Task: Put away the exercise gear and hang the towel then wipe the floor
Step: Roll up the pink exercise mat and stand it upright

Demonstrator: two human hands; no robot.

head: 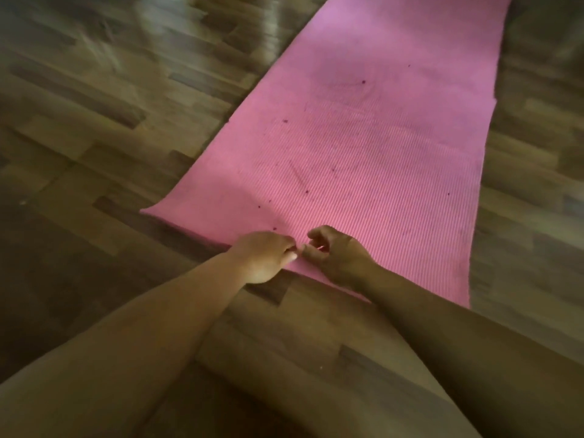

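Lying flat on the wood-plank floor (94, 128), the ribbed pink foam exercise mat (363, 147) appears light and pliable, its near edge pinched by curled left hand (264, 257) and right hand (339, 259), best rolled from there.

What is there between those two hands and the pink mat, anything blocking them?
Nothing visible. The left hand and right hand are already at the near edge of the pink mat, fingers curled close together there. The mat lies flat on the wooden floor, with only small dark specks on its surface.
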